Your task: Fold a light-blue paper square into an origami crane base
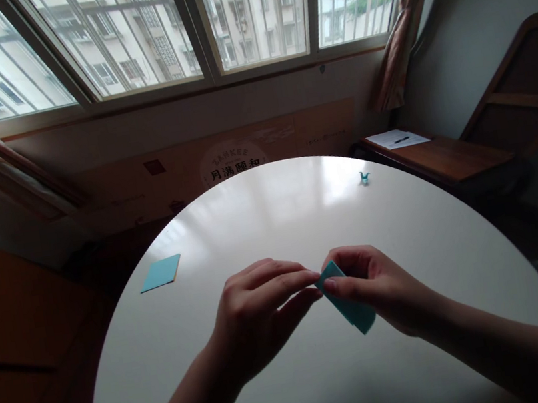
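A small folded piece of teal paper (353, 310) is held above the round white table (275, 214), near its front. My left hand (258, 314) pinches the paper's upper left corner between fingertips and thumb. My right hand (380, 289) grips the same paper from the right, fingers curled behind it and thumb across the front. Both hands meet at the paper's top edge.
A stack of light blue square sheets (161, 273) lies at the table's left edge. A tiny teal folded paper figure (364, 177) stands at the far right. A wooden side desk (444, 158) with a sheet and pen (398, 139) stands to the right, below the window.
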{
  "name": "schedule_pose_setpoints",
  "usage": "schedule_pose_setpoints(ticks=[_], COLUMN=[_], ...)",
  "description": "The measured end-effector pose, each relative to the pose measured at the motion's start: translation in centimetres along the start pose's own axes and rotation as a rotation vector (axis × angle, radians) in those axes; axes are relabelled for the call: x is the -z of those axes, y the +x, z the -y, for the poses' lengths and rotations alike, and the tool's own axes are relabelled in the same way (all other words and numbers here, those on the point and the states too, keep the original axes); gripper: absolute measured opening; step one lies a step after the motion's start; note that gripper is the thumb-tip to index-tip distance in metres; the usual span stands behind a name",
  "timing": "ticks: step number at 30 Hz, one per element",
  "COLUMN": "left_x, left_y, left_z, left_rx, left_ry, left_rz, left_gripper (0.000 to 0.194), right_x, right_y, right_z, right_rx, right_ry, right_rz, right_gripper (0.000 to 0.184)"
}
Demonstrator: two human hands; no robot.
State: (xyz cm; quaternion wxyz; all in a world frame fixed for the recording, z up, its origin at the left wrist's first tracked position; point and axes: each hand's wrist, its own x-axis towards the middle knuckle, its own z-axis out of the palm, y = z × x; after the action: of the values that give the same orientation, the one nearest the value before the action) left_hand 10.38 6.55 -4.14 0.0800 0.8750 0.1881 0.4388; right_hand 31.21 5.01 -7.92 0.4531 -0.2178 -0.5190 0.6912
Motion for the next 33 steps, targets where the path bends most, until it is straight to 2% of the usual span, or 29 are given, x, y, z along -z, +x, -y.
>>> schedule_pose_setpoints(ticks=[33], left_x=[-0.26], left_y=[-0.14], left_z=[-0.2], left_rx=[-0.013], left_ry=[0.044], left_rz=[-0.013], left_gripper=[0.02], right_x=[-0.12], right_y=[-0.22], right_z=[0.05], right_rx=[0.029], right_ry=[-0.068], right_rz=[-0.041], right_gripper=[0.01])
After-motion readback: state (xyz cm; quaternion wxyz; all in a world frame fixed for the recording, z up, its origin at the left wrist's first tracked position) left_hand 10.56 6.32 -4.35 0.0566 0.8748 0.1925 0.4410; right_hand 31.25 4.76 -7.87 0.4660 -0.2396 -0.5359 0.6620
